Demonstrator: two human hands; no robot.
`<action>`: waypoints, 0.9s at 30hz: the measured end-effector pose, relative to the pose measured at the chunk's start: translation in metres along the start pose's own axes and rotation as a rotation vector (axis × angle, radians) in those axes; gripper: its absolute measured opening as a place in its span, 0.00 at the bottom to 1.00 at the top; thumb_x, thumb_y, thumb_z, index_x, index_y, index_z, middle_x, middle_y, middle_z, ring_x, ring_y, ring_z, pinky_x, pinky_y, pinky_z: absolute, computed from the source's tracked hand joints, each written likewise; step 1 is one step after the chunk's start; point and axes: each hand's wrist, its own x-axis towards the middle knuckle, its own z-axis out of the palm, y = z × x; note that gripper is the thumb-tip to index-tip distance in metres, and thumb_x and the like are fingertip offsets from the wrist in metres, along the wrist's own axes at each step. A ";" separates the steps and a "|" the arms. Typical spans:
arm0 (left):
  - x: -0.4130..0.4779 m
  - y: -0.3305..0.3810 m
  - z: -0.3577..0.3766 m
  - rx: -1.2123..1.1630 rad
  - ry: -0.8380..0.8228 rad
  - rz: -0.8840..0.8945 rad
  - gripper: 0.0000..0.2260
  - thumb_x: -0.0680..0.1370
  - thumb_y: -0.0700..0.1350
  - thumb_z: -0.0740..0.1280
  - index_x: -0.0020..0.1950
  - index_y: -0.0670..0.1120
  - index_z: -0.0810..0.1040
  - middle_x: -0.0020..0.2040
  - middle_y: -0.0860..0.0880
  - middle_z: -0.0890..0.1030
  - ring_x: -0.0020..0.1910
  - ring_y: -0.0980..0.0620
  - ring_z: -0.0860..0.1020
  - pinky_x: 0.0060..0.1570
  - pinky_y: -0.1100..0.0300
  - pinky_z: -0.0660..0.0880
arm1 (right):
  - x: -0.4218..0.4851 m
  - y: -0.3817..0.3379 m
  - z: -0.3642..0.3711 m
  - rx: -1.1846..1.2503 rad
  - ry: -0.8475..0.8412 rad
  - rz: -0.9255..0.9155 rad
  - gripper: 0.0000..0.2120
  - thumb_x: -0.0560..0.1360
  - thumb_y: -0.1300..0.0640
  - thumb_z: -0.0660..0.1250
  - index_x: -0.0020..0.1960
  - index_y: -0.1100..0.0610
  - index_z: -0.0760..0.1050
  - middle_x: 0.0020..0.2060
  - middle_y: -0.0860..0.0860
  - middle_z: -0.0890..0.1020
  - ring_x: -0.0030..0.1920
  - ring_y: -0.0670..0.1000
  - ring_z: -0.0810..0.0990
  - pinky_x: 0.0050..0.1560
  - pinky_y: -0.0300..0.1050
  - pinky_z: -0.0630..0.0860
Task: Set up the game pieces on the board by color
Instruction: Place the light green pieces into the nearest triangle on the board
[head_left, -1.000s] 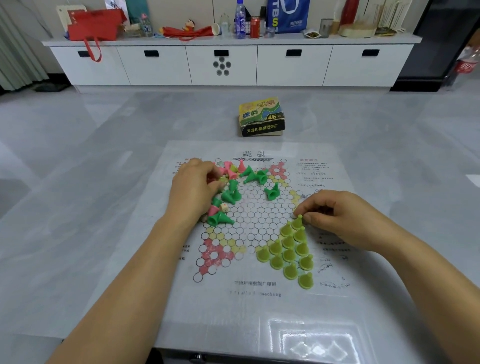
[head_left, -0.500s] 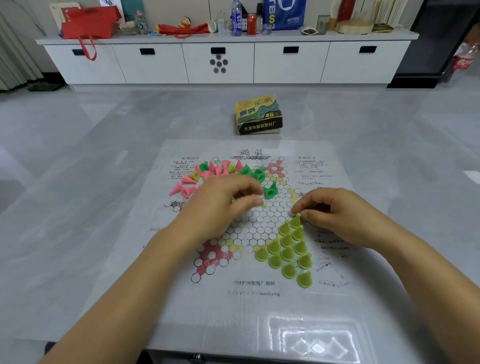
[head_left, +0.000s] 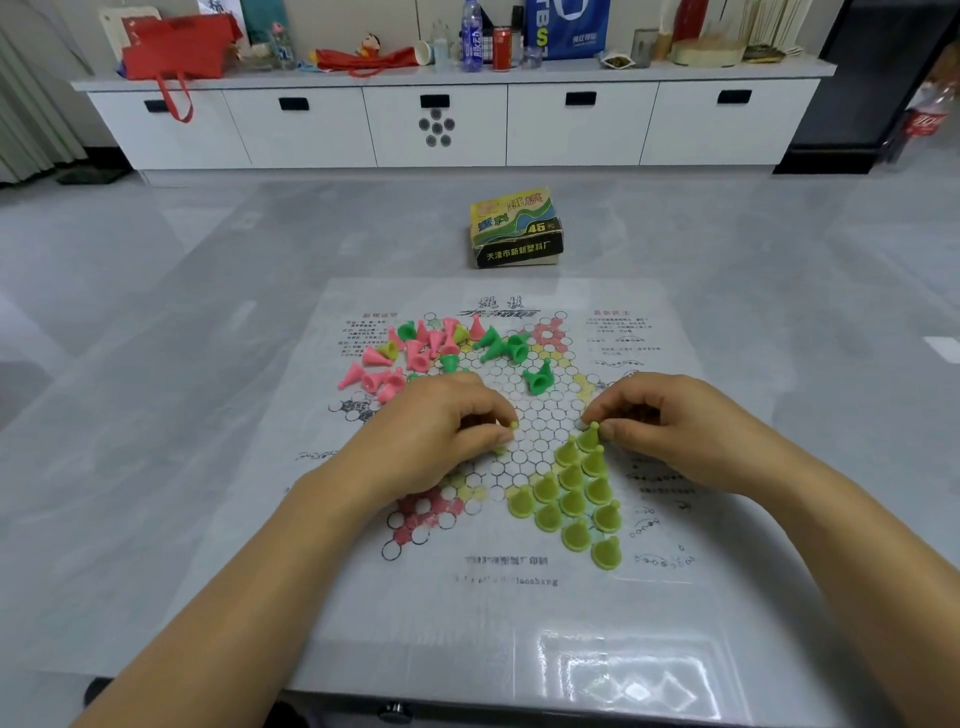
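Yellow-green pieces (head_left: 571, 499) stand upright in a filled triangle on the near right point of the star printed on the paper board (head_left: 498, 613), which lies flat on the grey surface (head_left: 156, 467). The right hand (head_left: 670, 421) is curled, thumb and fingertips pinching the tip piece (head_left: 589, 435) at the triangle's far end. The left hand (head_left: 441, 431), near it over the middle cells, is curled too and pinches a loose yellow-green piece (head_left: 513, 426), only its knob showing past the fingertips. Beyond the left hand, pink pieces (head_left: 384, 374) lie tumbled in a pile with a few yellow-green ones mixed in. Dark green pieces (head_left: 506, 345) lie on their sides to the right of them, one set apart nearer the centre. A printed cardboard box (head_left: 514, 228) sits on the surface past the board's far edge.
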 end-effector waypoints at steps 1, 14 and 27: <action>0.000 0.000 0.000 -0.029 0.008 -0.003 0.06 0.74 0.45 0.68 0.49 0.47 0.81 0.42 0.56 0.79 0.42 0.61 0.75 0.43 0.73 0.69 | 0.000 0.000 0.000 -0.001 0.000 0.000 0.07 0.73 0.58 0.66 0.44 0.46 0.78 0.47 0.46 0.81 0.49 0.46 0.79 0.54 0.45 0.75; 0.001 0.012 0.011 -0.149 -0.027 0.014 0.07 0.72 0.41 0.70 0.49 0.47 0.82 0.40 0.60 0.76 0.43 0.59 0.77 0.46 0.66 0.73 | 0.000 -0.003 0.000 -0.032 0.008 0.005 0.06 0.73 0.58 0.66 0.46 0.49 0.79 0.46 0.47 0.81 0.48 0.47 0.78 0.53 0.45 0.75; 0.003 0.013 0.013 -0.130 -0.046 0.049 0.06 0.71 0.41 0.71 0.48 0.46 0.82 0.41 0.56 0.77 0.42 0.61 0.75 0.44 0.66 0.73 | 0.000 -0.002 0.001 -0.035 0.009 0.004 0.06 0.73 0.58 0.66 0.46 0.48 0.79 0.46 0.47 0.81 0.48 0.47 0.78 0.52 0.45 0.75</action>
